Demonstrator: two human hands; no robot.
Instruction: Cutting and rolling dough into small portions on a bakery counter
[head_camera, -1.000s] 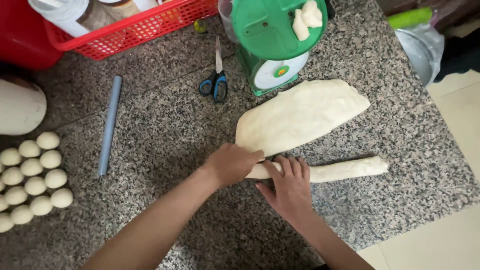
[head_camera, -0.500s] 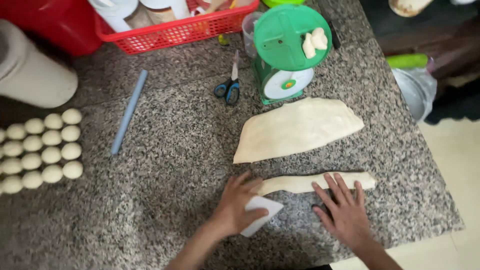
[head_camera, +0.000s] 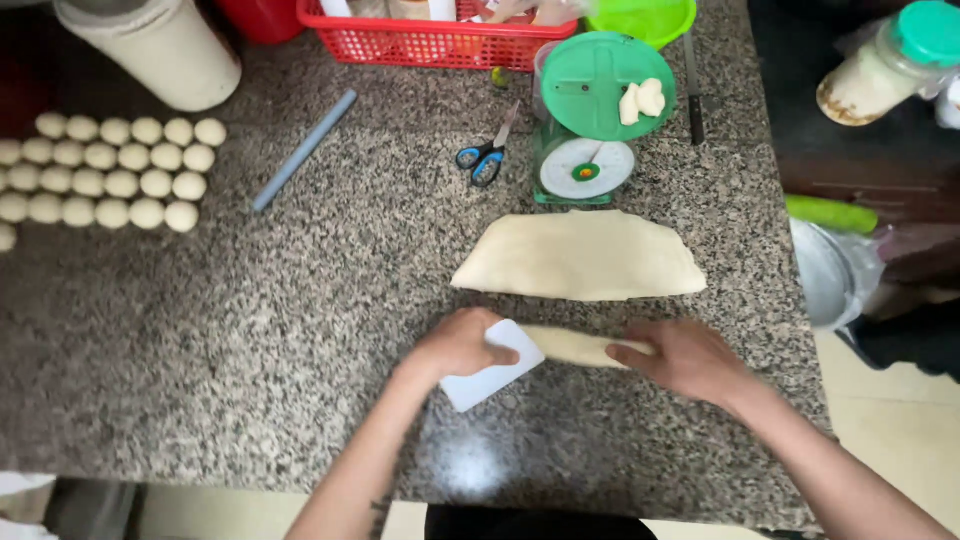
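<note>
On the counter (head_camera: 300, 330):
Left hand (head_camera: 455, 345): fingers closed around a white scraper (head_camera: 490, 378).
Right hand (head_camera: 690, 358): fingers flat, pressing the dough roll (head_camera: 580, 346).

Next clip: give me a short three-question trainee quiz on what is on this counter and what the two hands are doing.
1. True or false: the left hand holds a white scraper at one end of the dough roll.
2. Which thing lies on the green scale? A) scissors B) small dough pieces C) a rolling pin
3. Fill in: the dough balls sit in rows at the ____ edge of the granite counter.

Key
1. True; the right hand rests on the roll's other end.
2. B; the blue-handled scissors lie on the counter beside the scale.
3. Left.
</note>
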